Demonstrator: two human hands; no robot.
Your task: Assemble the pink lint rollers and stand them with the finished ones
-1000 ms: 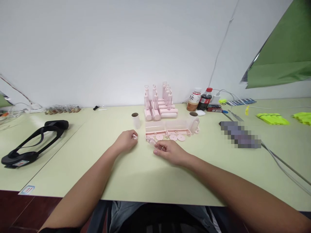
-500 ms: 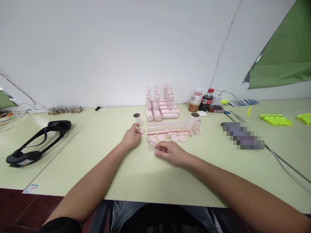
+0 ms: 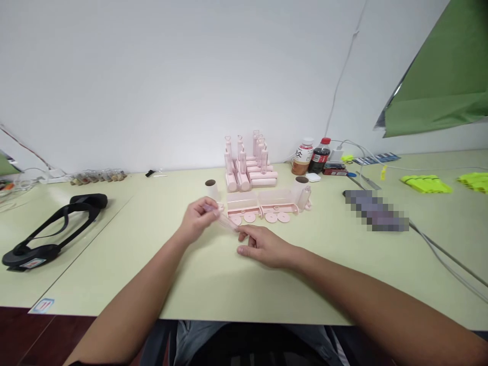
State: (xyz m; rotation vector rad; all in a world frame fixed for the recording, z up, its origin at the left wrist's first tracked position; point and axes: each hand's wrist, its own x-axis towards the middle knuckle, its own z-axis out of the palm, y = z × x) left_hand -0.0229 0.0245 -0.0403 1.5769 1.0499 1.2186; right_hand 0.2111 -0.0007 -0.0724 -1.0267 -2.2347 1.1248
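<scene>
My left hand [image 3: 199, 218] is closed on a clear pinkish handle [image 3: 227, 222], held aslant above the table with its far end pointing right. By that end is my right hand [image 3: 265, 245], fingers apart and thumb spread. Its index fingertip is at the handle's tip; whether it touches I cannot tell. Behind the hands lie two opened pink roller covers, a left one [image 3: 244, 199] and a right one [image 3: 280, 196], with several pink discs [image 3: 271, 217] in front. A white paper roll [image 3: 211, 190] stands beyond my left hand. Another clear handle [image 3: 304, 199] stands at the right.
Several pink rollers [image 3: 263, 182] with upright clear handles stand near the wall. To their right are a white-capped bottle [image 3: 302, 156] and a cola bottle [image 3: 319, 156]. A black headset [image 3: 57, 234] lies at left, a pixelated object [image 3: 375, 209] and cables at right.
The clear handle has passed from my right hand to my left. My right fingers have spread apart. My left hand has moved away from the small pink part beside the paper roll.
</scene>
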